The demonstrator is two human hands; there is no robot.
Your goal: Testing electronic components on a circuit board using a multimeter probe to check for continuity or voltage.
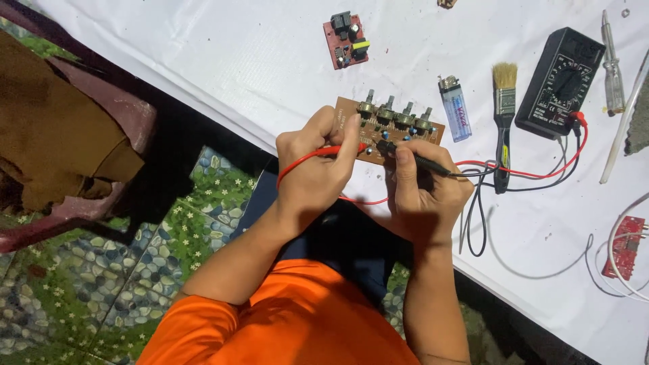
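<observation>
My left hand [316, 165] grips a red test probe [351, 149] and presses its tip onto a brown circuit board [392, 128] that carries several knobbed potentiometers. My right hand [426, 192] pinches a black test probe [416, 159], with its tip on the same board. Red and black leads [534, 172] run from the probes to a black multimeter [560, 82] at the right. The board lies near the edge of a white sheet [236, 61].
A small red circuit board [346, 40] lies farther back. Beside the brown board are a lighter [455, 108] and a paintbrush [503, 115]. A screwdriver [612, 64] lies far right, and another red board [625, 247] with white wires. A maroon chair [88, 155] stands left on pebble-patterned floor.
</observation>
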